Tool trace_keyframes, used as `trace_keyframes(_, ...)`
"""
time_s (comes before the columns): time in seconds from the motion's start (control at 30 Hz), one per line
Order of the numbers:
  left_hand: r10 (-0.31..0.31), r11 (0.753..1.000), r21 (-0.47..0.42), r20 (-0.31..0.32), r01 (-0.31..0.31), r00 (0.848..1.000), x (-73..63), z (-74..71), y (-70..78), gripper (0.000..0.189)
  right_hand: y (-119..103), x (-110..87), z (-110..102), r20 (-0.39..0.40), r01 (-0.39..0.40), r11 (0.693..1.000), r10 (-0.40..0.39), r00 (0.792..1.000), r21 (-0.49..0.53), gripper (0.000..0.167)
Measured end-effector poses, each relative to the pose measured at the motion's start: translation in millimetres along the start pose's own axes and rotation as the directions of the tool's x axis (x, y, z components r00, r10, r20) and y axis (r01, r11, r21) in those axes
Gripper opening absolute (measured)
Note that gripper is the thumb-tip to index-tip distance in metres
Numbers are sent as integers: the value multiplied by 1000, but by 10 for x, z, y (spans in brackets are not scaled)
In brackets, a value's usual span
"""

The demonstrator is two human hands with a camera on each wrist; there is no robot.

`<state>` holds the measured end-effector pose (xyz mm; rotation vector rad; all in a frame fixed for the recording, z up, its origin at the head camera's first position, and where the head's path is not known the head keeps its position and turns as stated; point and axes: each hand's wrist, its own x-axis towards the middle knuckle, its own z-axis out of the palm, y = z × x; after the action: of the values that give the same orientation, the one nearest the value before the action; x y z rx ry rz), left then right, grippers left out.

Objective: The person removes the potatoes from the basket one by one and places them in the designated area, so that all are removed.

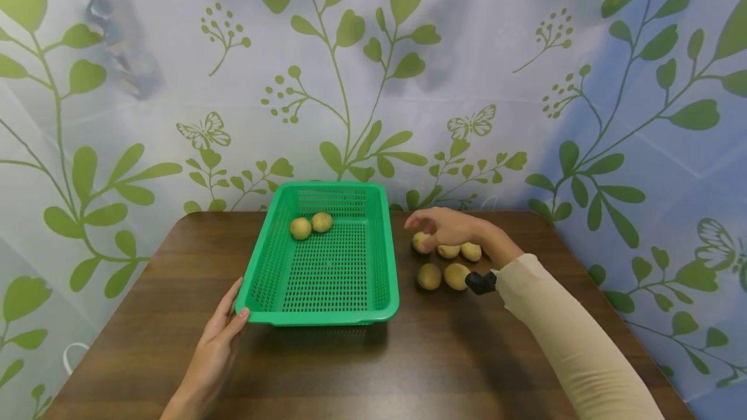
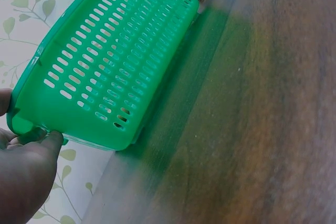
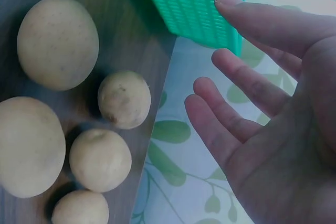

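Observation:
A green plastic basket (image 1: 327,317) with slotted walls stands on the table. Two round, yellow-brown potatoes (image 1: 300,229) lie inside it, near its far left corner. My left hand (image 1: 216,339) holds the near left corner of the rim, thumb on top; the left wrist view shows the fingers (image 2: 51,142) curled under that rim. To the right of the basket, several more potatoes (image 1: 428,277) lie on the table in two loose rows. Above the far row hovers my right hand (image 1: 449,227), palm down, fingers spread and relaxed. In the right wrist view nothing is between the fingers (image 3: 252,85).
The brown wooden table (image 1: 432,368) ends at the back against a white cloth (image 1: 362,83) printed with green leaves. A black strap device (image 1: 481,282) sits on the right wrist, close over the nearer potatoes.

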<state>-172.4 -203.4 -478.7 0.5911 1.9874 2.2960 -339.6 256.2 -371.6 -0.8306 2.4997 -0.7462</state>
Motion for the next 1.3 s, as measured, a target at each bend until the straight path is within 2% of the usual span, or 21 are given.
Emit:
trace_keyframes(0.27, 9, 1000, -5, 13, -9, 1000, -19, -13, -4, 62, -111, 121, 4, -10, 24, 999, -24, 1000, -28, 46)
trace_keyframes(0.57, -20, 1000, 5, 0, 20, 1000, -1, -2, -26, 63, -364, 228, -31, 3, 44, 997, -44, 999, -65, 48)
trace_keyframes(0.77, 12, 1000, -2, 14, -12, 1000, 39, 10, -8, 62, -465, 298, -28, 27, 65, 997, -64, 998, -52, 50)
trace_keyframes(0.97, 7, 1000, 0, 16, -7, 1000, 26, 3, -20, 62, -507, 399, 13, 32, 96, 992, -94, 995, -85, 48)
trace_keyframes(1.13, -5, 1000, -6, -5, 5, 1000, -18, -6, -28, 62, -599, 524, 38, 48, 79, 993, -75, 996, -92, 47)
trace_keyframes(1.3, -4, 1000, -3, -1, 4, 1000, -12, 0, -20, 62, -704, 627, 52, 57, 67, 992, -61, 996, -103, 47)
